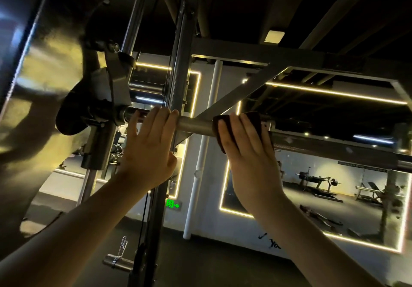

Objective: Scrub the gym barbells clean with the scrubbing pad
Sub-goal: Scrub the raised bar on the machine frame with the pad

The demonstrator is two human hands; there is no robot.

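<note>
Left hand: reaches up and grips the bar, fingers curled over its top near the left end.
Right hand: grips the pad, fingers curled over it and holding it against the bar.
Pad: dark brown, wrapped over the bar under the right fingers, one corner hanging below.
Bar: grey steel, seen from below, crossing the view and sloping down to the right; a bare stretch shows between the hands.
Plate: dark disc at the bar's left end, beyond the left hand.
Post: upright rack post behind the bar, just right of the left hand.
Mirror: on the far wall, edged with yellow light strips, showing benches.
Sign: green, lit, low on the wall.
</note>
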